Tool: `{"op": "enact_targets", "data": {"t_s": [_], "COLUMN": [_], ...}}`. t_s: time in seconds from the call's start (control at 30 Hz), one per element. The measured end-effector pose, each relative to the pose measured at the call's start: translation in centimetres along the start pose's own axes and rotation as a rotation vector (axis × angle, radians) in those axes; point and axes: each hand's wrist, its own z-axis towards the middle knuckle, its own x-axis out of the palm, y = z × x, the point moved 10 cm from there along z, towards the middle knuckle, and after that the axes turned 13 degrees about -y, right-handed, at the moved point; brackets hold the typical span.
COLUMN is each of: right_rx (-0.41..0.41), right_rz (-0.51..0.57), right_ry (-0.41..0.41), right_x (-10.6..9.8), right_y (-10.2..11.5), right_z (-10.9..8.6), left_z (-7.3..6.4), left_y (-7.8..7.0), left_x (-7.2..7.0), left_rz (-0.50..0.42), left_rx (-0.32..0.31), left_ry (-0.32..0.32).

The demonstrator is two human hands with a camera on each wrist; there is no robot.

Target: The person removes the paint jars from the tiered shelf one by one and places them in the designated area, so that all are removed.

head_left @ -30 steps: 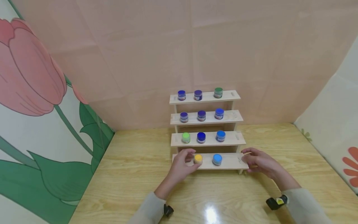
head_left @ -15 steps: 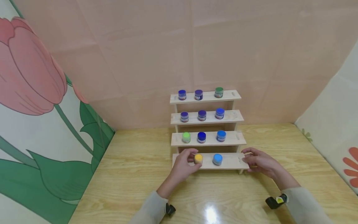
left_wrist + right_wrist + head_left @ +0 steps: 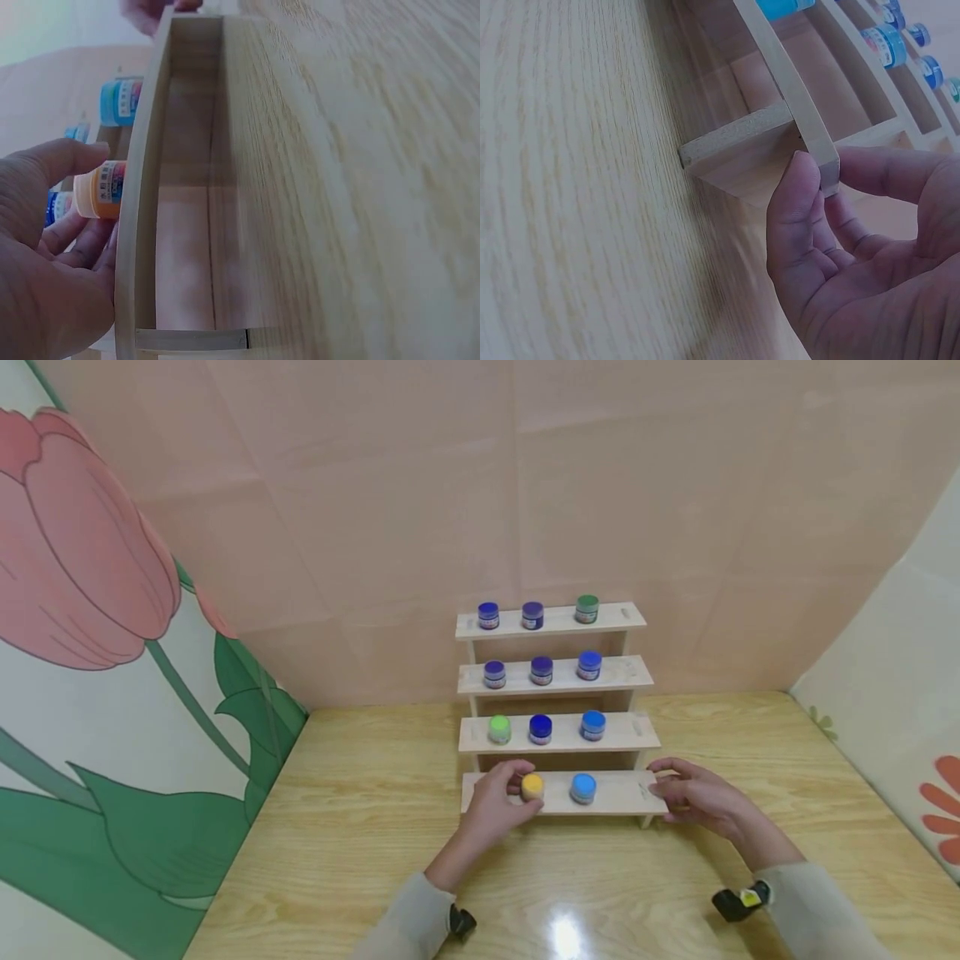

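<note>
My left hand (image 3: 495, 806) curls round a paint jar with a yellow-orange lid (image 3: 532, 787) on the lowest step of a wooden tiered rack (image 3: 622, 792). In the left wrist view, thumb and fingers lie on opposite sides of that small orange jar (image 3: 105, 191), whose base meets the board. My right hand (image 3: 701, 797) pinches the right end of the lowest step; the right wrist view shows its thumb and fingers on both faces of the board's end (image 3: 821, 161). A light blue jar (image 3: 583, 788) stands between the two hands.
Higher steps carry more jars, among them a light green one (image 3: 499, 729), a dark green one (image 3: 587, 608) and several blue and purple ones. The rack stands on a wood-grain table (image 3: 360, 777), before a pinkish backdrop (image 3: 360, 527).
My left hand has shifted slightly to the right around the orange jar, which stays almost in place. The right hand keeps its grip on the rack's end.
</note>
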Motion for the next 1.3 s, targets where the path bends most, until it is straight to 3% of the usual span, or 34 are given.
{"op": "enact_targets", "data": {"t_s": [0.3,0.57,0.83,1.3], "right_rx": [0.016,0.011,0.016,0.02], "right_rz": [0.008,0.031,0.024,0.052], "right_ry": [-0.006,0.013,0.019,0.028], "right_x": [0.0,0.1,0.1,0.0], "right_y": [-0.3,-0.2,-0.3,-0.7], "right_z": [0.2,0.3,0.2,0.2], "left_z": [0.0,-0.1,-0.7,-1.1], "left_y": [0.2,0.2,0.3,1.8], "left_x": [-0.1,-0.8,-2.6,-6.3], "left_rz": [0.059,0.047,-0.023,-0.027], "left_rx": [-0.01,-0.013,-0.035,-0.044], "left_ry": [-0.002,-0.007,-0.004,-0.027]}}
